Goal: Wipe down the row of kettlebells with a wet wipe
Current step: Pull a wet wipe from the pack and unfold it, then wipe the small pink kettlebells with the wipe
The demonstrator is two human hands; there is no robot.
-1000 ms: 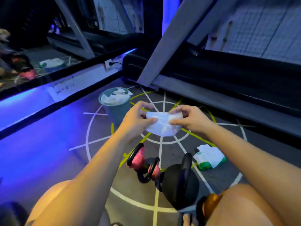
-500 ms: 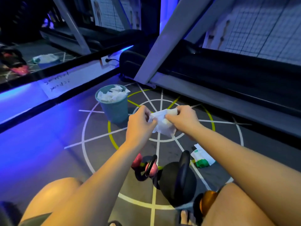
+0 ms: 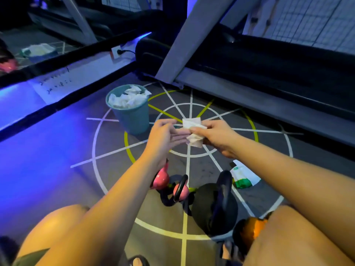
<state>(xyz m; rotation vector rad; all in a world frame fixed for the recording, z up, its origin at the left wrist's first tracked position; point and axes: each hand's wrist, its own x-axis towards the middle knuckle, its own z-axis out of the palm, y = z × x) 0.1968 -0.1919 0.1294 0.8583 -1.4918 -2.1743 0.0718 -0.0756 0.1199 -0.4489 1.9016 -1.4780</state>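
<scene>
One crumpled wet wipe [image 3: 194, 131], right of the round bin [image 3: 132, 116], is pinched by the right hand [image 3: 217, 138]; the left hand [image 3: 163, 137] is held slack.

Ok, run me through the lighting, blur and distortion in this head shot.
Head view: blue-violet light floods the floor on the left. The left hand is motion-blurred, while the wet wipe gripped in the right hand reads fairly sharp. The wide lens stretches the left forearm towards the bottom edge. The black kettlebell shows little detail in the dimness.
</scene>
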